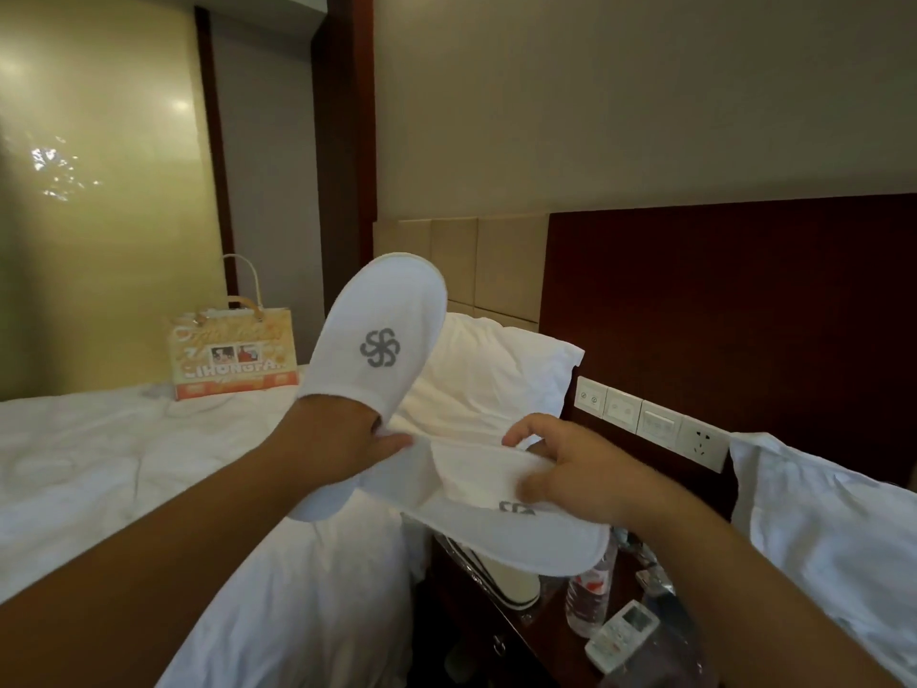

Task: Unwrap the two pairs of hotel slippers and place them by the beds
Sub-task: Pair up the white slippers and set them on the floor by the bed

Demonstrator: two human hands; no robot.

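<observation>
Two white hotel slippers with a grey pinwheel logo are held up between the beds. My left hand (342, 434) is pushed inside one slipper (379, 330), whose toe points up, with the thumb pinching its edge. My right hand (565, 469) grips the second slipper (506, 528), which lies flat with its toe towards the lower right, over the nightstand. No wrapper is on either slipper. Another pair is not clearly visible.
The left bed (124, 464) has white sheets, a pillow (491, 369) and an orange gift bag (233, 355). Another bed's pillow (818, 528) is at right. The dark nightstand (476, 628) holds a water bottle (590, 598), a remote (622, 635) and clear plastic. A switch panel (650, 422) lines the headboard.
</observation>
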